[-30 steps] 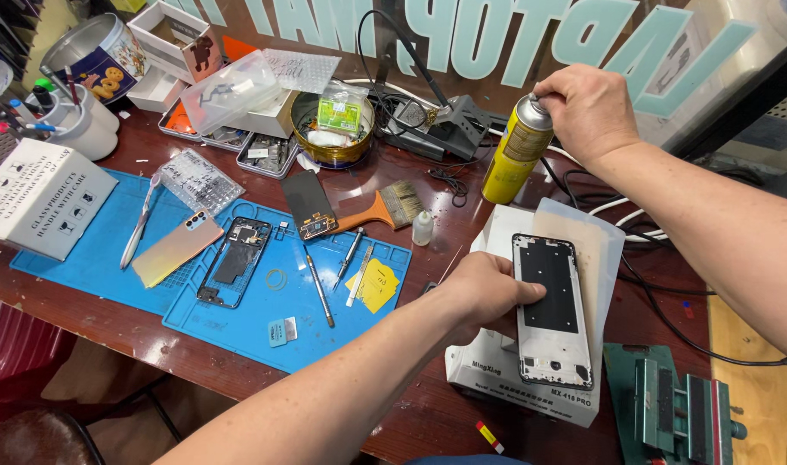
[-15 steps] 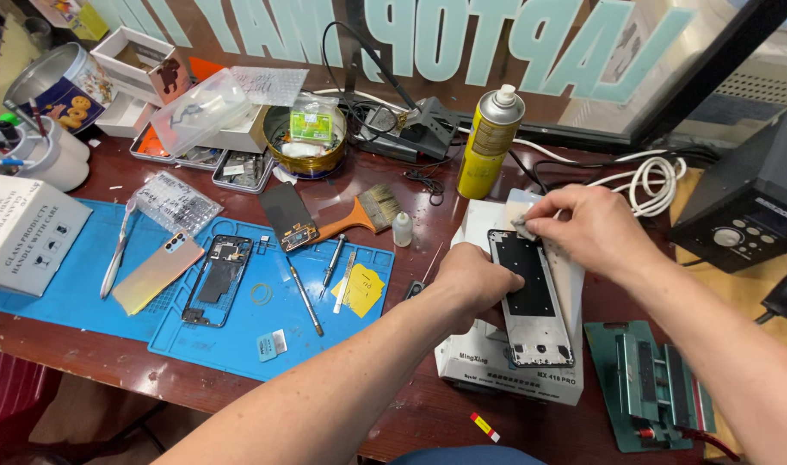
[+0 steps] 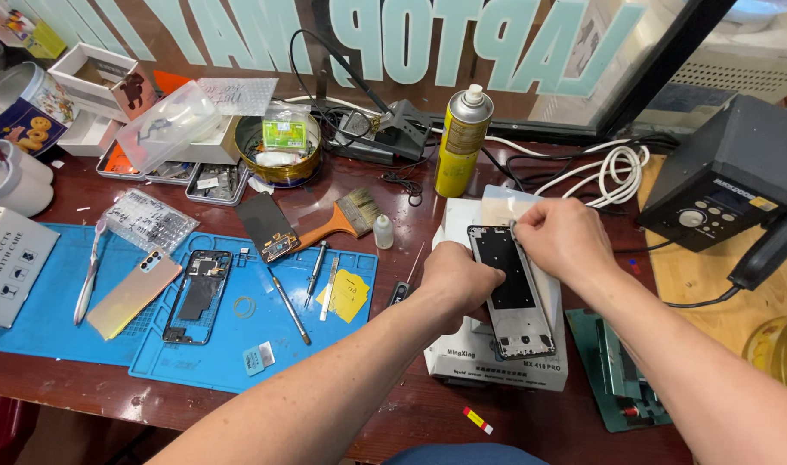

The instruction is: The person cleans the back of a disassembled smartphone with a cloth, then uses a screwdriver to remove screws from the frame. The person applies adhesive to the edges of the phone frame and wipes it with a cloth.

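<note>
Two hands meet over a phone frame (image 3: 512, 293) lying flat on a white box-shaped machine (image 3: 496, 362). The left hand (image 3: 452, 282) is curled, its grip pressed against the frame's left edge, holding it steady. The right hand (image 3: 564, 239) pinches at the frame's top corner; what its fingertips hold is too small to tell. Just beyond the right hand stands a yellow spray can (image 3: 462, 142), upright on the surface. Left of the left hand lie tweezers (image 3: 288, 301) and a yellow note (image 3: 348, 294) on a blue mat (image 3: 238, 344).
</note>
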